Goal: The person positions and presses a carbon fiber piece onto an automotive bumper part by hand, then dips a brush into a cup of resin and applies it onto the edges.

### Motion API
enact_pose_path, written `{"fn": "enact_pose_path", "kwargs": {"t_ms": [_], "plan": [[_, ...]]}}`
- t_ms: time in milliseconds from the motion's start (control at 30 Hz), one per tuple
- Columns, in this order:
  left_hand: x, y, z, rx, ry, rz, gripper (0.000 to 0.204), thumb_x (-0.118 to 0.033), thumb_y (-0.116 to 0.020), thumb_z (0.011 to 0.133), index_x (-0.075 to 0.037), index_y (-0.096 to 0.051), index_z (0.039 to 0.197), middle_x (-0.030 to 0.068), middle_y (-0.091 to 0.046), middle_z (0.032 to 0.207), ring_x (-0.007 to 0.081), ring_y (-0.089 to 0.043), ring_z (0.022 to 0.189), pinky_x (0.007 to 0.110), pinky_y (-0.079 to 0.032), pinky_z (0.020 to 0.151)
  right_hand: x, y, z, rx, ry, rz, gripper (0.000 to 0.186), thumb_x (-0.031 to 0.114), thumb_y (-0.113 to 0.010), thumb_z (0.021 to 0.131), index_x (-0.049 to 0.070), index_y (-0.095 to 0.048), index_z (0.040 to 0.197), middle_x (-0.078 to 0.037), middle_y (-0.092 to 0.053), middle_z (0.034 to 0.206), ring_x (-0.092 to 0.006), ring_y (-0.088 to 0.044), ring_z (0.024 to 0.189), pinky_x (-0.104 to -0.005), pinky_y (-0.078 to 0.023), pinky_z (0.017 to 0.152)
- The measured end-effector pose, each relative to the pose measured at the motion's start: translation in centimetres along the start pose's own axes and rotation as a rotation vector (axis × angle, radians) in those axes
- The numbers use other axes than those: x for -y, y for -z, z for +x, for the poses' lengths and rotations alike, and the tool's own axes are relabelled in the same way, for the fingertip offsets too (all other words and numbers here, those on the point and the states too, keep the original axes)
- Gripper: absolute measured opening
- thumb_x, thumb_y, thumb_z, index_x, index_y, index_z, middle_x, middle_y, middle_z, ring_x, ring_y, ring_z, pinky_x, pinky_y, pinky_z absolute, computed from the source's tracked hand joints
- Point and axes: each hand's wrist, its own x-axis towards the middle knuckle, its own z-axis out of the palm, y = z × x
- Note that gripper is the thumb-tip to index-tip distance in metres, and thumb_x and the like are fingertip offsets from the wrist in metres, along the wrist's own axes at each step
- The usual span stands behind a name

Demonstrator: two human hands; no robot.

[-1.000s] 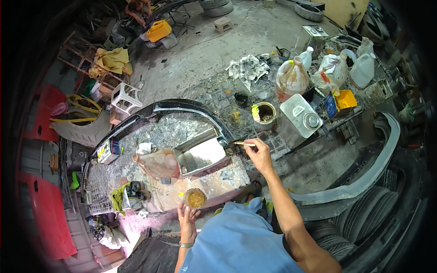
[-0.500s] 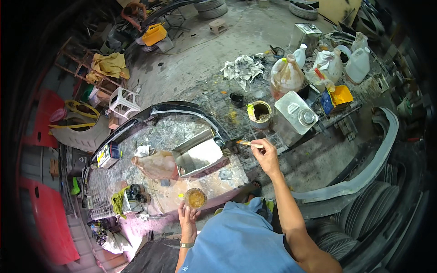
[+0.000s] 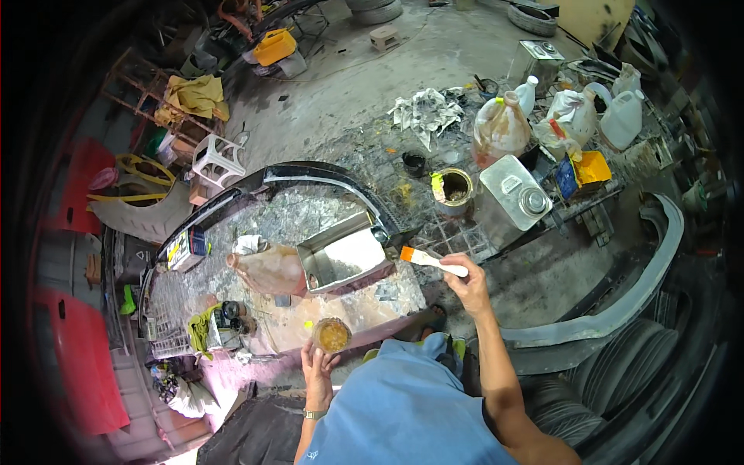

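Observation:
My left hand (image 3: 318, 373) is closed around the side of a small round cup (image 3: 333, 335) that holds amber, thick-looking stuff, just over the near edge of the workbench. In my right hand (image 3: 471, 290) the pale handle of a paintbrush (image 3: 434, 261) is pinched. Its orange bristles point left, beside the right end of a rectangular metal tray (image 3: 349, 263). Behind the tray a long curved black strip (image 3: 318, 172), like a bumper part, arches over the bench. A stained plastic jug (image 3: 267, 270) lies on its side left of the tray.
To the right stand an open paint can (image 3: 452, 192), a square metal can (image 3: 516, 192), a big stained jug (image 3: 500, 133) and white plastic jugs (image 3: 620, 120). Rags (image 3: 426, 115) lie farther back. A curved grey-white strip (image 3: 604, 322) and stacked tires flank my right side.
My right hand has moved slightly down and right, and the brush has turned so its bristles show more plainly. The left hand still holds the cup. The view has shifted a little.

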Motion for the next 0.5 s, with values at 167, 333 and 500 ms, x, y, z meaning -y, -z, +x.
{"fn": "enact_pose_path", "kwargs": {"t_ms": [167,333,500], "plan": [[-0.1,-0.6,-0.1,-0.038,-0.019,0.019,0.059,-0.034,-0.064,0.092,-0.013,-0.033,0.138,0.0031,-0.058,0.106,0.0113,-0.063,0.087,0.037,-0.056,0.083,1.8,0.5,-1.3,0.035,-0.039,0.183,0.020,-0.002,-0.062,0.082,0.000,-0.065,0.101,-0.005,-0.059,0.106,-0.0088,-0.055,0.088,-0.0227,-0.043,0.078],[-0.4,-1.1,-0.2,-0.040,-0.023,0.024,0.057,-0.034,-0.063,0.092,-0.013,-0.034,0.137,0.0031,-0.057,0.105,0.0108,-0.062,0.088,0.036,-0.055,0.082,3.8,0.2,-1.4,0.057,0.031,0.324,0.019,0.005,-0.063,0.082,0.001,-0.064,0.101,-0.010,-0.058,0.108,-0.0124,-0.057,0.073,-0.0255,-0.046,0.062],[-0.5,-1.3,0.0,-0.034,-0.019,0.031,0.058,-0.033,-0.063,0.092,-0.012,-0.035,0.137,0.0043,-0.055,0.109,0.0127,-0.061,0.091,0.036,-0.055,0.083,3.9,0.1,-0.8,-0.014,-0.003,0.369,0.018,0.012,-0.063,0.089,-0.001,-0.063,0.103,-0.010,-0.063,0.097,-0.0097,-0.056,0.070,-0.0232,-0.044,0.060]]}}
